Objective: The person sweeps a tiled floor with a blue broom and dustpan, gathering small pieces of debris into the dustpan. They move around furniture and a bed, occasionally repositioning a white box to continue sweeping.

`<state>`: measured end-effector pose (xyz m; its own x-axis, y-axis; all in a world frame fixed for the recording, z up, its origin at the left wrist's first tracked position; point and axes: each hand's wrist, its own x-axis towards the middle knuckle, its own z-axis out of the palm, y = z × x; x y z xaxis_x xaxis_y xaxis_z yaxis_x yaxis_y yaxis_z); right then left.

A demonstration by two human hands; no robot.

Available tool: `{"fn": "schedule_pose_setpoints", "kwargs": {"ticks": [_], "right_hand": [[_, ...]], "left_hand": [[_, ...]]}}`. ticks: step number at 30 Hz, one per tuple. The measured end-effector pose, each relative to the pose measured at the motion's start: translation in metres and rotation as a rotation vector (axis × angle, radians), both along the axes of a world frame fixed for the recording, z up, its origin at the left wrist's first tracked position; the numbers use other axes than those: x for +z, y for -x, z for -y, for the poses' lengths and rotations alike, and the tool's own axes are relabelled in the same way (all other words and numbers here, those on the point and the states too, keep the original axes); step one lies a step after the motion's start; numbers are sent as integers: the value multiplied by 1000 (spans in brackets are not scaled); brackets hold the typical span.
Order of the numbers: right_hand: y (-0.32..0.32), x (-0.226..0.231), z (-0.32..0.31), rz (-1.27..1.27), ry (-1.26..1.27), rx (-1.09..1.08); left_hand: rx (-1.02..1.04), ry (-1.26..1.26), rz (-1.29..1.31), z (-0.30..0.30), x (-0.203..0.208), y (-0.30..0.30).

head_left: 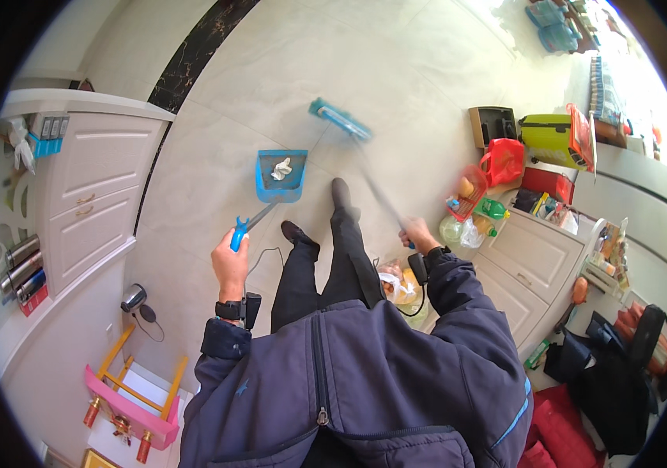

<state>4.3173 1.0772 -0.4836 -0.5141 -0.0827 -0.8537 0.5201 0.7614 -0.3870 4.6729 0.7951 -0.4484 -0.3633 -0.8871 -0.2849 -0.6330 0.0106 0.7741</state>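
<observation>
My left hand (230, 265) grips the blue handle of a long-handled blue dustpan (280, 176) that rests on the pale tiled floor ahead of my feet. A crumpled white tissue (282, 168) lies inside the pan. My right hand (417, 233) holds the thin shaft of a broom whose blue head (339, 119) sits on the floor, beyond and to the right of the dustpan. The shaft looks blurred. My black shoes (340, 190) stand between the two tools.
White cabinets (88, 187) with flasks stand at left, a pink and yellow stool (132, 394) at lower left. At right are a white cabinet (528, 269), bags, bottles, a red bag (503, 160) and a green case (552, 132). A hairdryer (134, 297) lies by the wall.
</observation>
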Motion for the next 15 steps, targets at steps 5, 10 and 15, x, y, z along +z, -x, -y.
{"fn": "schedule_pose_setpoints", "kwargs": {"ticks": [5, 10, 15], "right_hand": [[26, -12, 24, -330, 173, 470], [16, -124, 83, -838, 41, 1525], [-57, -205, 124, -849, 298, 1492]], "left_hand": [[-129, 25, 5, 13, -9, -1], [-212, 63, 13, 28, -17, 6], [-324, 93, -3, 38, -11, 17]]}}
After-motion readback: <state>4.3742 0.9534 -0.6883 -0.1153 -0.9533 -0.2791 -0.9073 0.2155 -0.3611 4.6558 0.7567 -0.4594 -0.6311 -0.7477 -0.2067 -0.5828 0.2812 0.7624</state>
